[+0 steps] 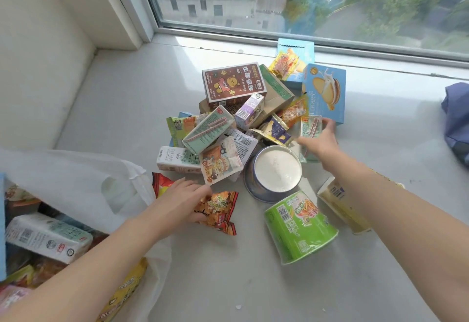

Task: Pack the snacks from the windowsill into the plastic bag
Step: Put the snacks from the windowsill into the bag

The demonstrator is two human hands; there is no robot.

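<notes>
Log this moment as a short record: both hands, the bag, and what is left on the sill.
left hand: grips orange snack packet, close to the bag
right hand: grips small drink carton at the pile's right edge
plastic bag: white, open at the left, cartons and packets already inside
windowsill: pile of boxes, cartons and packets not yet packed
green cup: lying on its side, in front of the pile
bowl: white top facing up, between the hands

Snack pile [228,128] crowds centre; open windowsill [114,98] left of pile; green cup [300,227] lies across near side.
</notes>
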